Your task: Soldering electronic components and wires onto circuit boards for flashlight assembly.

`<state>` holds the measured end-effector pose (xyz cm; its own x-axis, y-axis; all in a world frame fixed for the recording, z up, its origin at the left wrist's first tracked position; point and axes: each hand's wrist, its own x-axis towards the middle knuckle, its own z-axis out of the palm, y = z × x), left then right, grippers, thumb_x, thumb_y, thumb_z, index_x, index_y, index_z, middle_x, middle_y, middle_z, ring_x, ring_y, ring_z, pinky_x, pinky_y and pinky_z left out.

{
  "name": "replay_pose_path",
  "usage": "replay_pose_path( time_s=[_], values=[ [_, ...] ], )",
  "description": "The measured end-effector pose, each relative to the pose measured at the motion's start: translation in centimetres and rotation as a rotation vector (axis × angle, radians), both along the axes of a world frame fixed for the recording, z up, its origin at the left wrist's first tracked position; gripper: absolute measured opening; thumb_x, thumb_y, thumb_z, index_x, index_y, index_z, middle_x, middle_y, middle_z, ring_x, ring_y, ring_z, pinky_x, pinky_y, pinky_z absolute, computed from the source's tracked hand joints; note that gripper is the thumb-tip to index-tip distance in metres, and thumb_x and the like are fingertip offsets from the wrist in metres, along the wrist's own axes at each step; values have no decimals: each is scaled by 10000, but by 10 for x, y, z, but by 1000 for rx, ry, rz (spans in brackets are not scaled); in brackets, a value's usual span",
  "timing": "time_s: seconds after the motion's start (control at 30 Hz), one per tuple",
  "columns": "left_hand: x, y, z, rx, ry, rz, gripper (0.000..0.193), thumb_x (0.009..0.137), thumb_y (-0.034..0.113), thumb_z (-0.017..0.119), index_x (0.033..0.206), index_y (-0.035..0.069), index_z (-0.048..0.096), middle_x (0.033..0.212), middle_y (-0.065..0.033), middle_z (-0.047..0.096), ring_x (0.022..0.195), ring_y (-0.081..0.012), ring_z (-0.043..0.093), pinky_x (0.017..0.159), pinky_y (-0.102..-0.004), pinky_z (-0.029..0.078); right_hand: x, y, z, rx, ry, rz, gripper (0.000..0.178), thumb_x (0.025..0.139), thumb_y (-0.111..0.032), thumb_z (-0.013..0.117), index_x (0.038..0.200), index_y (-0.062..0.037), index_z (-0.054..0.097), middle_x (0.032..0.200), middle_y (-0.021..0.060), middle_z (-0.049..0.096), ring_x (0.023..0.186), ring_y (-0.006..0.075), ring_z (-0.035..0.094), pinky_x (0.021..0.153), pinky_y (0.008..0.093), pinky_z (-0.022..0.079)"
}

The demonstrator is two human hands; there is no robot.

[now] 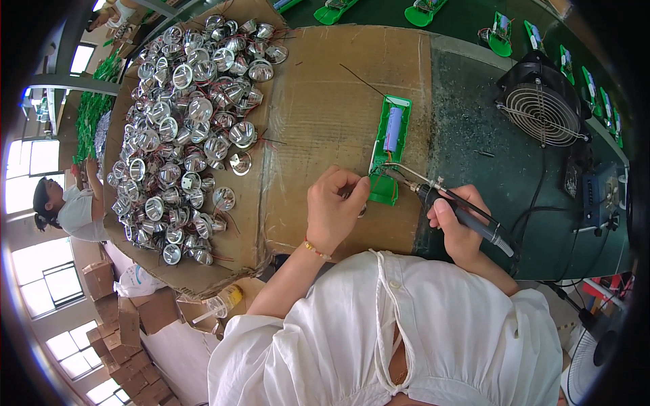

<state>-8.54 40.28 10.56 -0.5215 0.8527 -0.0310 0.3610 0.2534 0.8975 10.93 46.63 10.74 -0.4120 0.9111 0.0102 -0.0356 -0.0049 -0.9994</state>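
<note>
On the brown cardboard lies an open green plastic housing (383,186), with a lilac cylindrical battery (393,128) in its upper half and thin wires at the lower end. My right hand (460,223) grips a soldering iron (467,216) with a thin curved metal tube along it. Its tip reaches the wires and small parts in the housing. My left hand (335,203) is closed in a pinch at the housing's left edge. What the fingertips hold is hidden, though a bit of shiny rim shows just beneath them.
Silvery reflector cups (196,111) with wires fill a cardboard tray at left. A black fan with a wire grille (542,111) and a blue box (601,196) with cables stand at right. Several green housings (501,37) line the far edge. A person (78,210) works at far left.
</note>
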Motion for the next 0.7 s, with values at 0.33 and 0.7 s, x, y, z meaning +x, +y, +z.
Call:
replay_pose_path(
  time_s=[0.33,0.7],
  values=[
    [1,0,0,-17,-45,17,133,764,89,627,695,-19,594,684,-79,553,550,-130,545,513,-250,428,2,-3,-4,-149,98,-71,124,819,-62,583,858,13,493,672,95,588,568,105,566,508,228,477],
    [3,-1,0,-9,-35,8,131,778,74,620,706,-29,585,695,-53,549,574,-96,511,529,-225,410,3,-2,-2,-56,22,-20,133,838,-92,553,869,4,467,652,95,582,528,104,542,489,225,461]
  ],
)
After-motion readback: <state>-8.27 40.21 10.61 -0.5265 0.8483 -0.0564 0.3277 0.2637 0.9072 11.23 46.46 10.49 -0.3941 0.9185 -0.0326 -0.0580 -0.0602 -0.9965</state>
